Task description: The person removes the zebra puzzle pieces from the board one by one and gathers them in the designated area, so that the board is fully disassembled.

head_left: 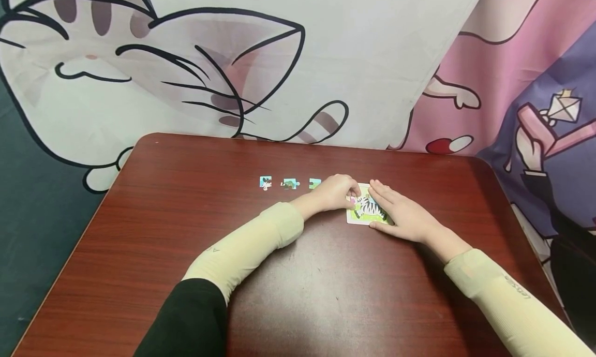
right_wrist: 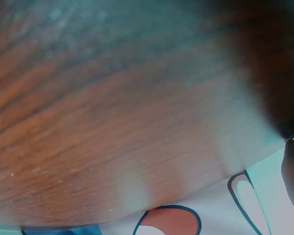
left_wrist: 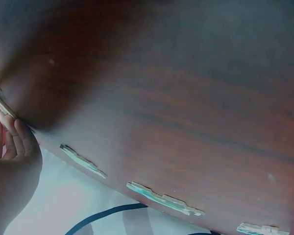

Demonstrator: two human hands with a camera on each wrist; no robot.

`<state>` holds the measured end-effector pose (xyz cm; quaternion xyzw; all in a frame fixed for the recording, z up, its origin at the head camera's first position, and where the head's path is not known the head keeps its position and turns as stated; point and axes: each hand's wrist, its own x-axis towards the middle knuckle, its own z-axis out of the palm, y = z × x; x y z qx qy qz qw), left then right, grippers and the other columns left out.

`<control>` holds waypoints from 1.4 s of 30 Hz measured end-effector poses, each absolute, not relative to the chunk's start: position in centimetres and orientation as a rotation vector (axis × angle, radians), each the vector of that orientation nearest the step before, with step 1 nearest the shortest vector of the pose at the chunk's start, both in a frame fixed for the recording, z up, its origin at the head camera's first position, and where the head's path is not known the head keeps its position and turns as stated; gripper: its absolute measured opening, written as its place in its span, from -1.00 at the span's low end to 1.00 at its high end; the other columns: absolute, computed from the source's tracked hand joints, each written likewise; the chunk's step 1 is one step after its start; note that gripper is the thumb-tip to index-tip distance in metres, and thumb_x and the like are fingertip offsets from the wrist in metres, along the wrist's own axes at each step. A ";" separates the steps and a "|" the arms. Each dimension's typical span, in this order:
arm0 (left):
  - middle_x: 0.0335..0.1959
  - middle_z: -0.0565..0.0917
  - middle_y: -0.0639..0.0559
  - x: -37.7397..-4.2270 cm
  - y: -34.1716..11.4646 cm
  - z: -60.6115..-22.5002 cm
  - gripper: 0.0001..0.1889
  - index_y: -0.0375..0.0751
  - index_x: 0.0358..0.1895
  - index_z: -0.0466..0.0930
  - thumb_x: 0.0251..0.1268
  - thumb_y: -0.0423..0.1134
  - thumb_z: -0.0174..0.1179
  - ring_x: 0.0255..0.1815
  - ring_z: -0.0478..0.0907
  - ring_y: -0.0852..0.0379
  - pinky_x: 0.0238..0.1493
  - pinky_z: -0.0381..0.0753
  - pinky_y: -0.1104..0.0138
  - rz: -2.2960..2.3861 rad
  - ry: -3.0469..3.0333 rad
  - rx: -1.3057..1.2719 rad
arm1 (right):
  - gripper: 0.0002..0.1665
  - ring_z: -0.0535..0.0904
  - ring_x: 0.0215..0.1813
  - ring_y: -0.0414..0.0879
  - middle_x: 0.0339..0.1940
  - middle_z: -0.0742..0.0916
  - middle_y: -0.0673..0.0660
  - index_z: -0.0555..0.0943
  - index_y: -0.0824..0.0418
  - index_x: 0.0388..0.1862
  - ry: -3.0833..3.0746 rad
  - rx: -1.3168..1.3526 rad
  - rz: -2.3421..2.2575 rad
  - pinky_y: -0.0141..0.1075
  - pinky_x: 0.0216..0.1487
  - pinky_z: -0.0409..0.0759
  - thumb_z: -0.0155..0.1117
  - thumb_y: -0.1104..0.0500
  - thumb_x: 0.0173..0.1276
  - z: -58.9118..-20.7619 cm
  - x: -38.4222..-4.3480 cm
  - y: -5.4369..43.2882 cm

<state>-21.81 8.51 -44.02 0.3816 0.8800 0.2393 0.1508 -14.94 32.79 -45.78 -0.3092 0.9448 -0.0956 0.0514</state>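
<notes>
A small jigsaw puzzle [head_left: 369, 208] with a zebra picture and a white border lies on the table. At its left side, my left hand [head_left: 334, 192] has curled fingers and pinches a small puzzle piece [head_left: 353, 199] between thumb and forefinger, close over the picture. My right hand [head_left: 404, 216] rests along the puzzle's right side with straight fingers, covering that edge. Three loose pieces sit in a row left of the puzzle: one with a black-and-white figure [head_left: 265, 182], a green-and-blue one [head_left: 291, 183], and another [head_left: 314, 183] beside my left hand.
The brown wooden table [head_left: 298, 295] runs back to a cloth backdrop [head_left: 372, 62] with cartoon drawings. In the left wrist view, the loose pieces [left_wrist: 164, 198] lie flat near the table's far edge. A dark shape [head_left: 575, 284] stands past the table's right edge.
</notes>
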 end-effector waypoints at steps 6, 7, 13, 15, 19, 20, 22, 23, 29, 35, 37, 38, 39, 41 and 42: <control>-0.03 0.80 0.02 -22.0 8.7 -43.9 -0.74 -0.16 0.05 0.79 0.36 -0.21 0.46 -0.03 0.63 0.14 0.15 0.60 0.30 0.663 2.528 1.090 | 0.06 0.19 0.73 0.27 0.73 0.27 0.35 0.22 0.37 0.67 2.876 -0.948 -0.289 0.16 0.66 0.27 0.41 -0.18 0.45 -45.8 -14.9 32.7; -0.04 0.80 0.02 -22.0 8.7 -43.9 -0.75 -0.16 0.04 0.80 0.36 -0.21 0.46 -0.03 0.63 0.14 0.15 0.60 0.30 0.654 2.532 1.090 | 0.07 0.19 0.73 0.27 0.73 0.27 0.35 0.22 0.37 0.67 2.876 -0.949 -0.291 0.17 0.66 0.27 0.41 -0.18 0.44 -45.8 -15.0 32.7; -0.06 0.79 0.04 -22.0 8.9 -43.8 -0.73 -0.14 0.03 0.79 0.33 -0.18 0.49 -0.04 0.64 0.17 0.12 0.62 0.32 0.636 2.546 1.082 | 0.08 0.19 0.73 0.26 0.73 0.27 0.35 0.23 0.37 0.67 2.882 -0.951 -0.301 0.17 0.66 0.26 0.43 -0.17 0.43 -45.9 -15.0 32.7; -0.06 0.79 0.04 -22.0 8.9 -43.8 -0.72 -0.13 0.03 0.79 0.32 -0.18 0.50 -0.04 0.64 0.18 0.11 0.62 0.33 0.637 2.553 1.074 | 0.08 0.20 0.73 0.26 0.73 0.27 0.35 0.23 0.38 0.67 2.884 -0.955 -0.303 0.17 0.66 0.26 0.43 -0.17 0.42 -45.9 -15.0 32.7; -0.04 0.77 0.04 -21.7 8.9 -43.6 -0.73 -0.14 0.04 0.77 0.33 -0.21 0.49 -0.03 0.63 0.17 0.12 0.61 0.34 0.640 2.563 1.061 | 0.09 0.20 0.73 0.26 0.73 0.27 0.35 0.23 0.38 0.67 2.886 -0.957 -0.299 0.17 0.66 0.25 0.44 -0.17 0.41 -45.9 -15.0 32.7; -0.03 0.76 0.04 -21.6 8.9 -43.6 -0.74 -0.13 0.04 0.77 0.33 -0.22 0.48 -0.02 0.63 0.17 0.13 0.60 0.34 0.637 2.567 1.059 | 0.09 0.20 0.73 0.26 0.73 0.27 0.35 0.23 0.38 0.67 2.887 -0.957 -0.299 0.17 0.66 0.25 0.44 -0.17 0.41 -45.9 -15.0 32.7; -0.02 0.74 0.04 -21.5 8.9 -43.5 -0.75 -0.13 0.04 0.76 0.34 -0.23 0.45 -0.01 0.62 0.16 0.14 0.60 0.34 0.628 2.577 1.064 | 0.09 0.20 0.73 0.26 0.72 0.28 0.36 0.23 0.38 0.67 2.887 -0.959 -0.300 0.18 0.66 0.25 0.45 -0.17 0.41 -45.9 -15.0 32.7; -0.01 0.73 0.05 -21.4 8.9 -43.5 -0.75 -0.13 0.04 0.75 0.34 -0.24 0.44 0.00 0.61 0.16 0.14 0.60 0.34 0.621 2.584 1.068 | 0.09 0.20 0.73 0.26 0.72 0.28 0.36 0.23 0.38 0.67 2.888 -0.961 -0.300 0.18 0.66 0.25 0.45 -0.17 0.41 -45.9 -15.0 32.7; 0.01 0.72 0.05 -21.2 9.0 -43.6 -0.77 -0.12 0.03 0.74 0.34 -0.27 0.42 0.02 0.63 0.15 0.17 0.61 0.32 0.600 2.612 1.096 | 0.08 0.21 0.72 0.28 0.72 0.29 0.37 0.23 0.38 0.66 2.887 -0.969 -0.308 0.19 0.65 0.26 0.45 -0.15 0.41 -45.9 -15.0 32.8; -0.05 0.77 0.07 -21.3 8.8 -43.5 -0.81 -0.11 0.00 0.75 0.38 -0.27 0.42 -0.06 0.65 0.21 0.06 0.61 0.40 0.675 2.586 1.097 | 0.08 0.21 0.72 0.27 0.72 0.29 0.36 0.23 0.36 0.67 2.889 -0.972 -0.308 0.17 0.65 0.27 0.44 -0.18 0.41 -46.0 -15.0 32.8; -0.11 0.79 0.06 -21.4 8.7 -43.6 -0.85 -0.13 -0.04 0.77 0.39 -0.30 0.40 -0.12 0.66 0.22 -0.02 0.61 0.47 0.762 2.560 1.098 | 0.08 0.22 0.72 0.28 0.71 0.30 0.36 0.24 0.36 0.67 2.894 -0.975 -0.308 0.17 0.64 0.29 0.44 -0.18 0.41 -46.0 -15.0 32.9; -0.14 0.80 0.05 -21.4 8.6 -43.6 -0.87 -0.15 -0.06 0.78 0.39 -0.32 0.39 -0.15 0.67 0.23 -0.06 0.60 0.50 0.809 2.542 1.101 | 0.08 0.22 0.72 0.27 0.71 0.30 0.36 0.24 0.37 0.67 2.895 -0.976 -0.308 0.17 0.64 0.29 0.44 -0.18 0.41 -46.0 -15.0 32.9; -0.17 0.81 0.04 -21.5 8.5 -43.6 -0.89 -0.17 -0.08 0.78 0.39 -0.35 0.38 -0.17 0.67 0.23 -0.10 0.59 0.53 0.856 2.522 1.102 | 0.08 0.22 0.72 0.27 0.72 0.30 0.36 0.24 0.37 0.67 2.896 -0.976 -0.308 0.16 0.65 0.28 0.44 -0.18 0.41 -46.0 -15.0 32.9; -0.21 0.82 0.01 -21.6 8.5 -43.6 -0.91 -0.20 -0.12 0.79 0.39 -0.38 0.35 -0.21 0.67 0.24 -0.14 0.57 0.57 0.931 2.481 1.108 | 0.08 0.22 0.72 0.27 0.72 0.29 0.36 0.24 0.37 0.66 2.896 -0.972 -0.309 0.16 0.65 0.28 0.44 -0.18 0.41 -46.1 -15.0 32.9; -0.22 0.82 0.00 -21.7 8.4 -43.6 -0.91 -0.21 -0.13 0.79 0.39 -0.39 0.34 -0.22 0.67 0.24 -0.15 0.55 0.59 0.951 2.466 1.111 | 0.09 0.22 0.72 0.27 0.72 0.29 0.36 0.24 0.38 0.66 2.896 -0.972 -0.310 0.16 0.65 0.28 0.45 -0.17 0.41 -46.1 -15.0 32.8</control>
